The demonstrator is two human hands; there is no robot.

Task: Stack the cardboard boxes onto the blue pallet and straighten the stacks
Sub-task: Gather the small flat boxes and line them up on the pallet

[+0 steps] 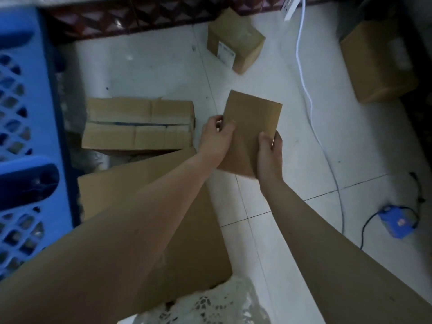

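Both my hands hold a small plain cardboard box (251,127) above the white tiled floor at the centre of the view. My left hand (216,139) grips its left edge and my right hand (270,155) grips its near right corner. The blue pallet (28,136), a plastic lattice, fills the left edge. Beside it on the floor lie a long box with a slit top (138,123) and a large flat box (187,230) under my left forearm. A labelled box (235,40) stands tilted at the back. Another box (376,64) sits at the right.
A white cable (311,106) runs down the floor right of the held box. A small blue device (396,222) with a black cord lies at the right. A dark patterned wall base (131,17) runs along the back. White lace fabric (205,302) is at the bottom.
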